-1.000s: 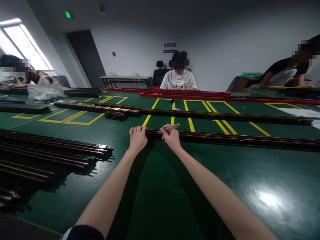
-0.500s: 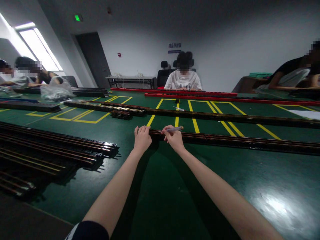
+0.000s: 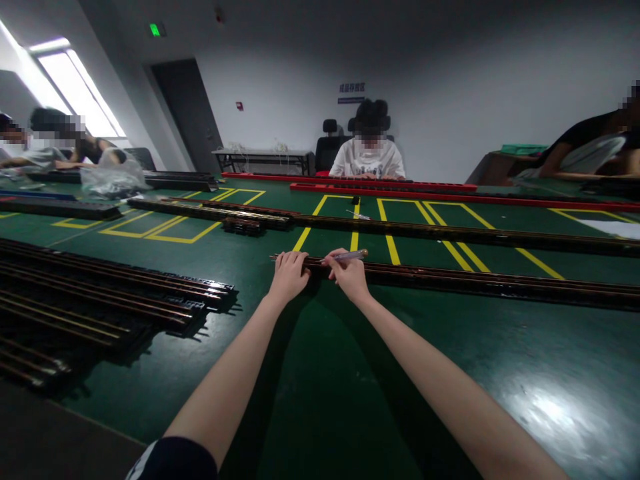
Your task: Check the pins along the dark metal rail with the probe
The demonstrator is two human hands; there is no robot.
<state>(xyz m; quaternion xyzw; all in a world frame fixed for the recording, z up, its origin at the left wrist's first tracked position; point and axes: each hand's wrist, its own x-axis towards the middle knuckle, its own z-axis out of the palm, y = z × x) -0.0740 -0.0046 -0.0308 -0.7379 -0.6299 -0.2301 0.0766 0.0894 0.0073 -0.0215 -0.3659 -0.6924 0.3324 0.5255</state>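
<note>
A long black rail (image 3: pixel 450 279) with copper-coloured strips lies across the green table in front of me. Near its left end, my left hand (image 3: pixel 290 273) is closed over the rail, its fingers bent over the far side. The rail's tip sticks out a little to the left of those fingers. My right hand (image 3: pixel 349 272) pinches a slim pen-shaped tool (image 3: pixel 351 255) with a pale barrel and a brownish end. That tool slants down to the left, its point at or close to the rail's top; whether they touch I cannot tell.
Several similar rails (image 3: pixel 100 287) lie side by side at the left. Another long rail (image 3: pixel 425 231) runs across beyond my hands, with red rails (image 3: pixel 380 189) farther back. A plastic bag (image 3: pixel 114 177) lies far left. Co-workers sit opposite (image 3: pixel 367 157), at left and at right.
My left hand has shifted slightly to the right along the rail, so its tip now shows beyond the fingers. My right hand and the pen-shaped tool have barely moved.
</note>
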